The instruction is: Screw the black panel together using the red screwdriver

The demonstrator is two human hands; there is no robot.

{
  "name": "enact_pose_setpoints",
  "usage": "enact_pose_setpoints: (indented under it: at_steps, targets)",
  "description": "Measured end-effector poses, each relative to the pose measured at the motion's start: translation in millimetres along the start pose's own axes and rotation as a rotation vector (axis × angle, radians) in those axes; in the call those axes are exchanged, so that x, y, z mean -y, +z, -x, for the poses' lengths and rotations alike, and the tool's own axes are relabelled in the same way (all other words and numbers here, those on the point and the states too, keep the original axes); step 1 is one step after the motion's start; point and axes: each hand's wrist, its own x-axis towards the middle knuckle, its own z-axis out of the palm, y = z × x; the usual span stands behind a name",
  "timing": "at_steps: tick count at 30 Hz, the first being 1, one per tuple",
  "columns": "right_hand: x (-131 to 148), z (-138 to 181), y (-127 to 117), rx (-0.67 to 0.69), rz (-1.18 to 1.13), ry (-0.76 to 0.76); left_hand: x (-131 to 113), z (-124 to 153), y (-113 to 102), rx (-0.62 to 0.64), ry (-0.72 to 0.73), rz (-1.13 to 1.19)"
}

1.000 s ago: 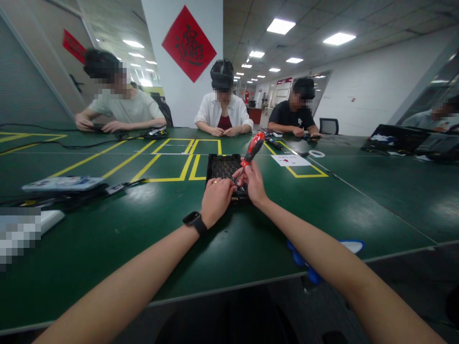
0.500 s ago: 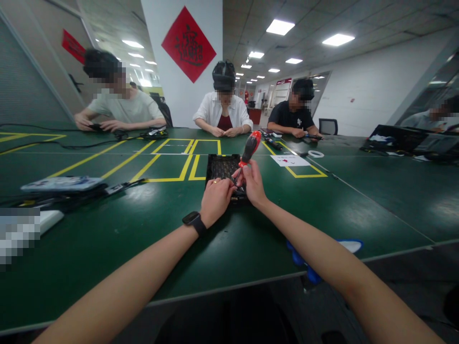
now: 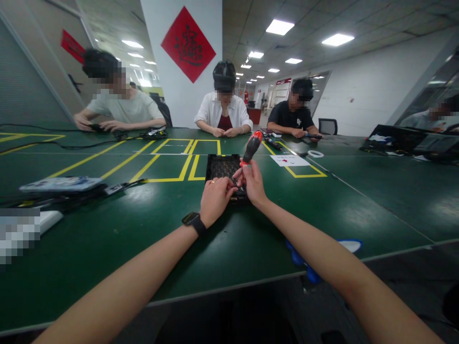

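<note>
A black tray-like case [image 3: 211,167] lies on the green table in front of me, with small dark parts inside that I cannot make out. My right hand [image 3: 254,184] is closed round a screwdriver [image 3: 252,147] with a red and black handle. Its handle leans up and to the right, and its shaft points down into the near part of the case. At the case's near left side, my left hand [image 3: 217,197] has its fingers pinched close to the screwdriver's lower end. Whatever those fingertips hold is hidden.
A white paper [image 3: 289,161] and a roll of white tape [image 3: 315,154] lie beyond my right hand. Cables and a flat light-blue item [image 3: 60,184] are at the left. A blue-edged object [image 3: 349,245] sits at the near edge. Several people sit across the table.
The screwdriver's handle has tilted very slightly to the right. Both hands stay in nearly the same place over the case.
</note>
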Motion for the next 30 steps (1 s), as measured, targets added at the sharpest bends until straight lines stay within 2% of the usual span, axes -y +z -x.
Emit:
enact_pose_setpoints:
  at_steps: [8, 12, 14, 16, 19, 20, 22, 30]
  targets:
    - [-1, -2, 0, -0.035, -0.013, 0.020, -2, -1, 0, 0.001, 0.007, -0.025]
    - [-2, -9, -8, -0.131, 0.012, 0.009, -6, 0, -4, -0.100, -0.027, -0.045]
    - [-4, -14, -14, -0.192, 0.071, 0.004, -9, 3, -6, -0.102, -0.042, -0.039]
    - [-9, -18, -22, -0.239, 0.160, 0.007, -13, 8, -7, 0.004, 0.034, -0.034]
    - [-19, -22, -30, -0.276, 0.232, 0.053, -22, 15, -5, 0.226, 0.358, -0.048]
    - [-22, -22, -32, -0.277, 0.224, 0.089, -26, 17, -5, 0.274, 0.449, -0.051]
    - [-27, -21, -33, -0.272, 0.191, 0.157, -31, 19, -4, 0.324, 0.544, -0.046]
    - [-35, -20, -32, -0.271, 0.185, 0.171, -22, 16, -2, 0.270, 0.493, -0.014]
